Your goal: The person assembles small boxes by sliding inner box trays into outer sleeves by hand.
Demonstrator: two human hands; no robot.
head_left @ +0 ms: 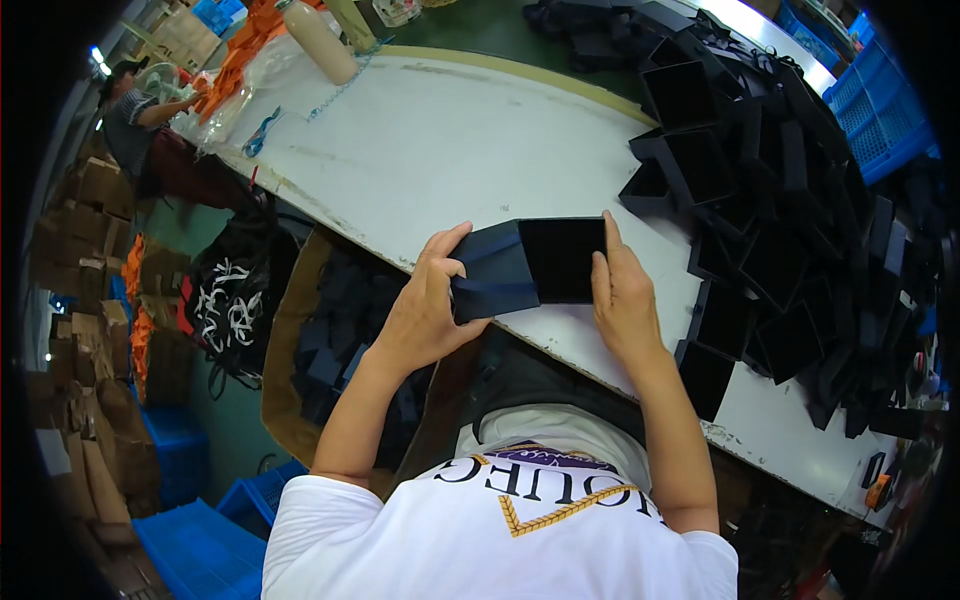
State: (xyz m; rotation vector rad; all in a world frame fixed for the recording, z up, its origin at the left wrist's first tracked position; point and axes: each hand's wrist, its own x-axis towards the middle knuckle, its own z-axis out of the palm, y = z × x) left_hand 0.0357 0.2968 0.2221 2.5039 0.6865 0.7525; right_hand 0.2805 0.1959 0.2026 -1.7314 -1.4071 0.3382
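Note:
A dark navy box (pixel 495 268) is held level between my two hands over the front edge of the white table (pixel 480 140). Its right part shows a black inside, and its left part is a smooth navy panel. My left hand (pixel 425 300) grips the left end, fingers at the top and thumb below. At the right end, my right hand (pixel 625 290) holds the side between fingers and thumb. To the right lies a large heap of similar dark boxes (pixel 700 165), many with their black insides showing.
Below the table's edge at the left is a large carton (pixel 285 350) with dark boxes inside. A black bag (pixel 235 300) stands beside it. A beige bottle (pixel 320 42) and orange material (pixel 240 60) are at the far left, near another person (pixel 150 130). Blue crates (pixel 880 110) stand right.

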